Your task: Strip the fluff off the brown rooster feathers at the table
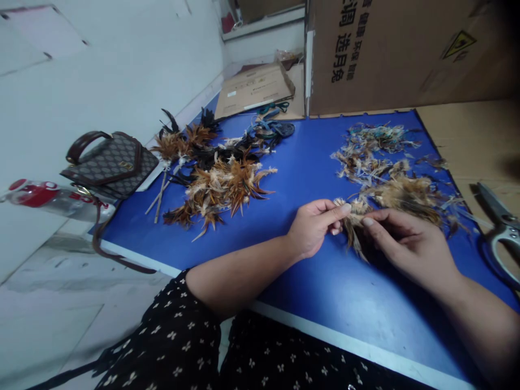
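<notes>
Black cloth with pale blossoms

Behind the left grip, past a bare forearm, a loose black sleeve ends near the elbow, scattered with small, off-white, flower-like motifs. Dark cloth in the same print covers the lap, nearer the body than both grips. Behind the right grip, the arm is bare as far as it shows. Below the grips, a shiny spot on the cloth is too small to identify.
</notes>
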Demonstrator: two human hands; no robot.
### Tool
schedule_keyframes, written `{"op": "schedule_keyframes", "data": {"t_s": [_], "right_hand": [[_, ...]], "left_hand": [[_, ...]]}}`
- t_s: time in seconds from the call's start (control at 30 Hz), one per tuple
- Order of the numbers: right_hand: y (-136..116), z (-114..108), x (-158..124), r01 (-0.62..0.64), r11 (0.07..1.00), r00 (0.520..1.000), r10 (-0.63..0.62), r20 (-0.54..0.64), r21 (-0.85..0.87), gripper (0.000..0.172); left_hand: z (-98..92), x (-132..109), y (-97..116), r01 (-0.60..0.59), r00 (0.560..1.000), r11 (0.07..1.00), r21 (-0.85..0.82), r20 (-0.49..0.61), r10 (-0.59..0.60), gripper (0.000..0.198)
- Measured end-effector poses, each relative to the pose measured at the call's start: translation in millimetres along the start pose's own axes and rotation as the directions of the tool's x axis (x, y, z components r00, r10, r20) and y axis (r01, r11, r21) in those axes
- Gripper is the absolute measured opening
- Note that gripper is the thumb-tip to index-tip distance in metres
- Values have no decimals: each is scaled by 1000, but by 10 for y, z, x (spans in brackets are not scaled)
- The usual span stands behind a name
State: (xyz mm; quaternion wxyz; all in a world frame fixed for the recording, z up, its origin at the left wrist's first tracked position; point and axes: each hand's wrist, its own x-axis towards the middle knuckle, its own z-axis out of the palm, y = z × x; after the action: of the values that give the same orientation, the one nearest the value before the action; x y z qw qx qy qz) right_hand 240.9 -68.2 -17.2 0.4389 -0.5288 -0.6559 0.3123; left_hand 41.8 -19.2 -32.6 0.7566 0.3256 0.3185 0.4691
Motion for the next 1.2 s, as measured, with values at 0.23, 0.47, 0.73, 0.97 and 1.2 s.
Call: {"op": "schedule_keyframes", "data": {"t_s": [0.23, 0.47, 0.73, 0.97, 1.2], "right_hand": [[-132, -30, 20, 212, 965, 952, -239, -191, -154, 24], [-71, 7, 36, 176, 979, 984, -171, 57, -100, 28], [-92, -46, 58, 124, 990, 988, -118, 96, -60, 28], [-51, -168, 61, 263, 962, 963, -267, -43, -78, 11], [-85, -200, 30, 334, 878, 829, -447, -335, -343, 8]], "left_hand": [[-1, 24, 20, -110, 986, 994, -22, -128, 106, 54], [23, 27, 35, -110, 982, 992, -53, -161, 100, 51], [6, 43, 89, -139, 972, 987, -76, -200, 122, 45], [-55, 149, 224, -252, 927, 962, -105, -312, 209, 39], [-85, 176, 219, -290, 886, 957, 12, -374, 274, 36]]}}
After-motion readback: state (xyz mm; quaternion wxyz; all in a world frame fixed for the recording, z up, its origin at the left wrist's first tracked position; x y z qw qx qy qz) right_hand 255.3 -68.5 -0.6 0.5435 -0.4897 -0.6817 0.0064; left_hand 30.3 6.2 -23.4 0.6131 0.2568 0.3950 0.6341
